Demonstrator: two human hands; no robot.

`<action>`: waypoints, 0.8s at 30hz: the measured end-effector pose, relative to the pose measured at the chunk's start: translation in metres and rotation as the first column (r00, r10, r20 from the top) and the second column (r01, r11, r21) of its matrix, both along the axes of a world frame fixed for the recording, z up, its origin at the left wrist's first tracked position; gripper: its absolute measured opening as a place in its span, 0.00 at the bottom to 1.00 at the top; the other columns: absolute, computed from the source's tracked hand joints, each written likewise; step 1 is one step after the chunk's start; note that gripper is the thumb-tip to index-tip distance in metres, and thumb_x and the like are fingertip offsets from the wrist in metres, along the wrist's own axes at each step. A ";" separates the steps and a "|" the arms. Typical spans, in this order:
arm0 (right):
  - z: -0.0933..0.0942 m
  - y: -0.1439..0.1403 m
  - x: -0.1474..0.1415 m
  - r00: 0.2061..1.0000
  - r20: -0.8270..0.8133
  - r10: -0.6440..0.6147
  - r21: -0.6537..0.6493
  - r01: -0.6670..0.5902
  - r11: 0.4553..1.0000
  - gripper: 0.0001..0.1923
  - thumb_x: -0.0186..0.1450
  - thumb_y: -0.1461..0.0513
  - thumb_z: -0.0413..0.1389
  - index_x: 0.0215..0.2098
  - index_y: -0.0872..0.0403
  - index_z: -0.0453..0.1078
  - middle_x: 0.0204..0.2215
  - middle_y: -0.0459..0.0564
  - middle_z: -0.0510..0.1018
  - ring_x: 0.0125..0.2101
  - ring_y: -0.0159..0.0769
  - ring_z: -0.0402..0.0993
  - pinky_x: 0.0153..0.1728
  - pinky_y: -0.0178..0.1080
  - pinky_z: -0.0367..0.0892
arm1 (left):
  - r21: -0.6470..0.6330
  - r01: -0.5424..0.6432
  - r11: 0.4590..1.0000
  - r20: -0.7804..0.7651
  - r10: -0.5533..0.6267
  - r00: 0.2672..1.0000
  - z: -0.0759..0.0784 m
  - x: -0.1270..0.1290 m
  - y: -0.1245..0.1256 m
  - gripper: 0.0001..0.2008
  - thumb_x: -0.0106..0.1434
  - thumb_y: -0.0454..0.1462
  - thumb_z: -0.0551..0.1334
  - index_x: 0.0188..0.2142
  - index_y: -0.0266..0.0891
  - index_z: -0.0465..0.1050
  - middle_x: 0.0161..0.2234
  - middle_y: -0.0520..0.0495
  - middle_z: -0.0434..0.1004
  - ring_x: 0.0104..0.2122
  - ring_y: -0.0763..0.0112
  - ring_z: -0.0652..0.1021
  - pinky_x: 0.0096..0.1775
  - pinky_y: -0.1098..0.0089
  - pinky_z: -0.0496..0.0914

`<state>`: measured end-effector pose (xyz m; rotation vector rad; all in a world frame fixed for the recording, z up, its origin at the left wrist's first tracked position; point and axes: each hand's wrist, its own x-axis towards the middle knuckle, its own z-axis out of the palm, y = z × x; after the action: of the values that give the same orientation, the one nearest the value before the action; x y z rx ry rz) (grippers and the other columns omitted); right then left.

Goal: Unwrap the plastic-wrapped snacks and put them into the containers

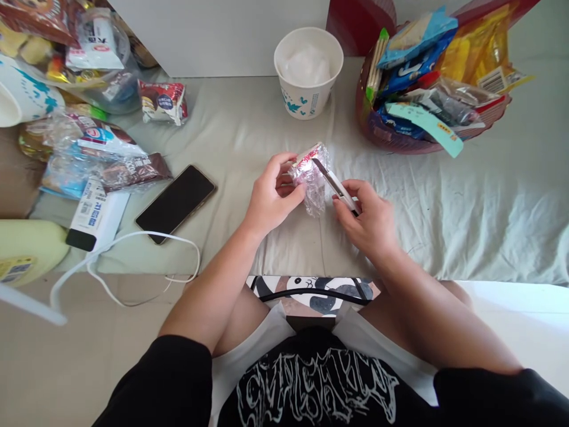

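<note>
My left hand (276, 196) is closed around the left side of a small red-and-white snack packet (306, 163) in crinkled clear plastic wrap (315, 198). In my right hand (368, 216) is a utility knife (340, 188) with a pale handle, gripped between thumb and fingers. Its blade is out and points up and left, with the tip over the packet; whether it touches the plastic I cannot tell. Both hands are above the pale green cloth, near the middle of the view. Part of the packet is hidden by my left fingers.
A paper cup (306, 98) with crumpled white material inside stands behind my hands. A basket (377, 133) of snack packets is at the right. On the left lie a phone (176, 201), a white cable (195, 252), a red packet (163, 102) and a pile of wrapped snacks (109, 136).
</note>
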<state>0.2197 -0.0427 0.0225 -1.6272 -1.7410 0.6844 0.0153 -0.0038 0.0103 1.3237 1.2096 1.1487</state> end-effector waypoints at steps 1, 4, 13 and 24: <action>-0.002 -0.001 0.000 0.999 0.047 0.002 0.016 -0.003 1.000 0.13 0.67 0.55 0.56 0.47 0.49 0.73 0.34 0.47 0.83 0.24 0.35 0.73 0.29 0.37 0.64 | 0.018 -0.003 1.000 0.018 0.003 1.000 -0.004 0.000 0.001 0.29 0.56 0.51 0.76 0.53 0.46 0.72 0.46 0.46 0.81 0.41 0.66 0.83 0.43 0.67 0.79; -0.005 -0.005 0.001 0.980 0.201 -0.006 0.074 -0.009 0.997 0.13 0.68 0.55 0.55 0.47 0.49 0.75 0.29 0.47 0.83 0.24 0.36 0.73 0.27 0.36 0.59 | 0.060 -0.062 0.996 0.112 0.055 0.992 -0.014 -0.007 0.008 0.32 0.54 0.57 0.76 0.52 0.48 0.71 0.45 0.47 0.82 0.41 0.64 0.84 0.41 0.67 0.79; -0.004 0.000 0.018 0.955 0.289 -0.066 0.126 0.030 0.992 0.14 0.67 0.58 0.55 0.49 0.49 0.76 0.36 0.50 0.84 0.29 0.41 0.78 0.30 0.39 0.65 | -0.010 -0.226 0.974 0.197 0.223 0.955 -0.016 -0.035 0.019 0.30 0.58 0.54 0.73 0.55 0.57 0.65 0.48 0.50 0.80 0.43 0.65 0.83 0.41 0.66 0.79; -0.016 0.011 0.031 0.915 0.392 -0.102 0.280 -0.013 0.960 0.17 0.68 0.63 0.53 0.54 0.52 0.74 0.48 0.59 0.80 0.44 0.52 0.75 0.47 0.54 0.70 | 0.266 0.200 0.943 -0.489 -0.047 0.871 0.003 -0.020 -0.007 0.34 0.54 0.49 0.76 0.57 0.48 0.68 0.63 0.39 0.70 0.65 0.47 0.71 0.62 0.50 0.71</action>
<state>0.2505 -0.0320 0.0065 -1.6817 -1.9718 0.0672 -0.0047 -0.0106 0.0133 1.9848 1.2944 0.9701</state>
